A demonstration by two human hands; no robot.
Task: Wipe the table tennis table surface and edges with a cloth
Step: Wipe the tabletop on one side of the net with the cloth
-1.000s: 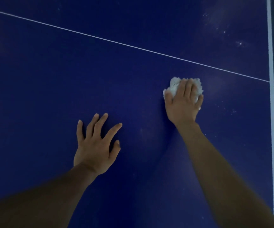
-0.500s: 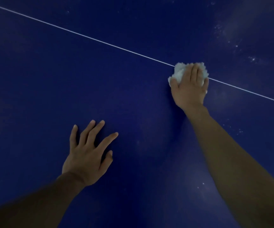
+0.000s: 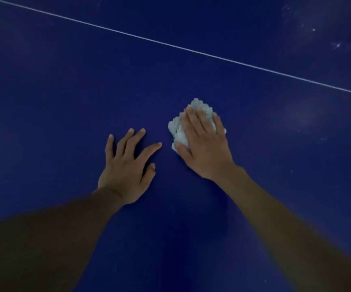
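Cloth point(image 3: 191, 123), pressed flat under the right hand point(image 3: 204, 144), has swept back from the white line point(image 3: 191, 51) toward the spread, bracing left hand point(image 3: 126, 165), so this worktop point(image 3: 43, 102) patch looks nearly covered.

Right hand point(image 3: 204, 144) flat on white cloth point(image 3: 179, 131), left hand point(image 3: 126, 167) splayed beside it on blue table point(image 3: 64, 91).

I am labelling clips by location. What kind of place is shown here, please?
Probably a games or sports room, though only the tabletop shows. The dark blue table with a thin white line looks like a table tennis table; the right hand presses a white cloth on it.
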